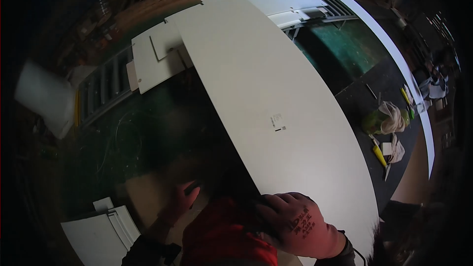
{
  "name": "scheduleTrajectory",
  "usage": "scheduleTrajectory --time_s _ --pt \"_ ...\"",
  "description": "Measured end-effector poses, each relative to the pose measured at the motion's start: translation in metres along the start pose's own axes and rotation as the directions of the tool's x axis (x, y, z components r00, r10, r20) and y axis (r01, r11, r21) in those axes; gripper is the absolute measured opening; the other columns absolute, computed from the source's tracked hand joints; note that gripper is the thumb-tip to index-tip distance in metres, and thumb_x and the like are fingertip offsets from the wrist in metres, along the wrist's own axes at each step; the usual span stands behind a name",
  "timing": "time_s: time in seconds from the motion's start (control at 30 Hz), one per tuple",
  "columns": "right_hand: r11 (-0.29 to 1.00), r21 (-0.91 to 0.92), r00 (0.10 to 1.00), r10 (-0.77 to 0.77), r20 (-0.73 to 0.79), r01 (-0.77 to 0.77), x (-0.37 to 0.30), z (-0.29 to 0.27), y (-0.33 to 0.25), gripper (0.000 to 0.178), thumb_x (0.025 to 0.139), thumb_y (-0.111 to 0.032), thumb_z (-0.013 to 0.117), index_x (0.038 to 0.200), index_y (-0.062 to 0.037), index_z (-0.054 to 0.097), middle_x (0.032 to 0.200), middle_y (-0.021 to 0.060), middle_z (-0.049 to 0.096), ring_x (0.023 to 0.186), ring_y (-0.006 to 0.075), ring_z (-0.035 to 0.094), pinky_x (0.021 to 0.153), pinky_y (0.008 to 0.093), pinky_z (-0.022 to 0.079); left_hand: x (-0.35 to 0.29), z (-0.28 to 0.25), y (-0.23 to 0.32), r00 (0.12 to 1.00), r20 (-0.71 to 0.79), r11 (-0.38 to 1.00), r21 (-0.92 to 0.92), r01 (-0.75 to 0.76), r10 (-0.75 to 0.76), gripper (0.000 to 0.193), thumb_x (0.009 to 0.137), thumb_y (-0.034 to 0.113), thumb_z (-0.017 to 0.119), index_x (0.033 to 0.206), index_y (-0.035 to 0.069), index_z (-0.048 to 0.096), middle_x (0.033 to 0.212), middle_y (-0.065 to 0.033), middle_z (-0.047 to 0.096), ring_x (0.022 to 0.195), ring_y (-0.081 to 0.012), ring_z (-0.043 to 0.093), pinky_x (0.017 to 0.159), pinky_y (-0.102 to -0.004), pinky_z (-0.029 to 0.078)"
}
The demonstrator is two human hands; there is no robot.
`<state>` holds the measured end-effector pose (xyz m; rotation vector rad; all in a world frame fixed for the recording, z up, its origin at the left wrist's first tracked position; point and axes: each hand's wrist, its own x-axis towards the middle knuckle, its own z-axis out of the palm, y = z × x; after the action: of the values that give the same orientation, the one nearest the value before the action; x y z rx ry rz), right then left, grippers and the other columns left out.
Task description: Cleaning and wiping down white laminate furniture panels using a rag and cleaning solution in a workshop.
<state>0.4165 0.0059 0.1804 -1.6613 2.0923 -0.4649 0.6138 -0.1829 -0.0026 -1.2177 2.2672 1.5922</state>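
Note:
A long white panel [256,88] stretches from just in front of me to the far side, with a small label [277,122] on its face. My right hand [300,221], in a pinkish printed glove with dark fingers, is closed over the near left edge of this panel; its fingertips are partly hidden. Left of the panel, my left hand [183,198] hangs low beside my body, apart from the board. Its thumb and fingers look parted and loosely bent, though shadow covers part of them.
Smaller white panels [148,64] lie at the far left on a roller conveyor [106,86]. More white boards [93,236] stand at lower left. On the dark table [364,118] at right are a jar with a cloth [384,120] and a yellow-handled knife [379,155]. A narrow white strip [394,44] lies beyond.

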Motion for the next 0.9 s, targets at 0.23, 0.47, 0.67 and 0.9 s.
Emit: scheduleTrajectory --time_s 0.23,0.47,0.67,0.9 --pt "0.934 0.015 0.925 -0.355 0.136 0.356 0.127 0.058 -0.055 0.038 0.079 -0.034 0.060 0.105 -0.0053 0.059 0.097 0.0099 0.059 0.081 0.0241 0.059 0.071 0.0327 0.048 -0.029 -0.048 -0.133 0.929 -0.298 0.928 -0.358 0.107 -0.222 0.030 0.089 0.019 0.052 0.113 0.002 0.060 0.073 -0.0093 0.065 0.062 -0.0126 0.065 0.054 -0.0279 0.051" --pt "0.986 0.026 0.922 -0.165 0.349 0.167 0.305 0.143 -0.071 0.046 0.087 -0.033 0.050 0.121 -0.0025 0.050 0.116 0.0169 0.055 0.105 0.0313 0.054 0.089 0.0390 0.044 0.087 -0.147 -0.240 0.977 -0.150 0.953 -0.284 0.105 -0.152 0.045 0.087 0.025 0.053 0.126 0.003 0.048 0.101 -0.0101 0.060 0.084 -0.0266 0.058 0.083 -0.0396 0.047" --pt "0.970 0.070 0.922 0.196 0.335 -0.232 0.398 0.156 -0.031 0.035 0.084 -0.031 0.052 0.100 -0.0011 0.060 0.098 0.0169 0.062 0.092 0.0340 0.060 0.077 0.0423 0.049 0.277 -0.251 -0.267 0.983 0.141 0.990 0.054 -0.128 0.120 0.053 0.085 0.027 0.057 0.124 -0.008 0.045 0.119 -0.0250 0.054 0.109 -0.0360 0.052 0.092 -0.0390 0.042" --pt "0.783 0.004 0.634 0.501 0.589 -0.623 0.471 0.306 0.033 0.042 0.083 -0.036 0.054 0.108 -0.0026 0.058 0.109 0.0189 0.057 0.096 0.0373 0.060 0.075 0.0463 0.051 0.519 -0.226 -0.360 0.999 -0.042 0.971 0.237 0.025 -0.015 0.048 0.087 0.026 0.054 0.124 -0.005 0.048 0.109 -0.0201 0.059 0.097 -0.0315 0.057 0.082 -0.0365 0.045"
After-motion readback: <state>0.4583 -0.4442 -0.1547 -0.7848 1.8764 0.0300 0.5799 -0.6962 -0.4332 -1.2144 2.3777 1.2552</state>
